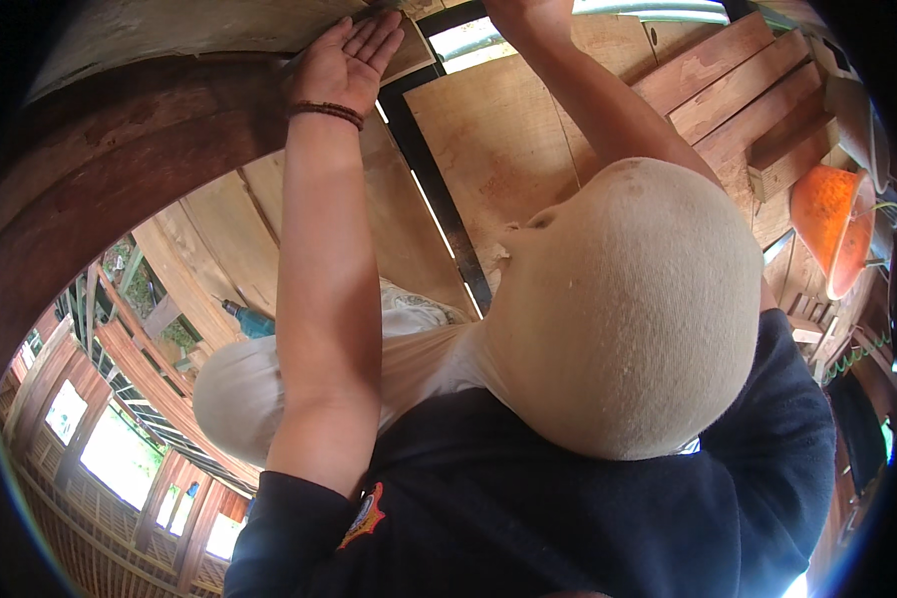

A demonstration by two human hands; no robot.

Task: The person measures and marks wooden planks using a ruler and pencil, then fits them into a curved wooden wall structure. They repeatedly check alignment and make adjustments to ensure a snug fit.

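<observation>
My left hand [351, 58] reaches up at the top left, palm turned up and fingers stretched out, with a brown beaded bracelet at the wrist. It lies against the end of a wooden board [409, 62], next to a large dark wooden beam [159, 145]. I cannot tell whether it carries any of the wood's weight. My right hand [531, 14] is at the top edge, beyond my raised knee in beige trousers. Its fingers are cut off by the picture's rim, so what it touches is hidden.
Wide light planks [488, 140] form the floor, with a dark gap strip between them. A teal power drill [253, 321] lies partly behind my left knee. Stacked reddish boards [718, 80] and an orange cone-shaped container [827, 224] are at the right. Railings stand lower left.
</observation>
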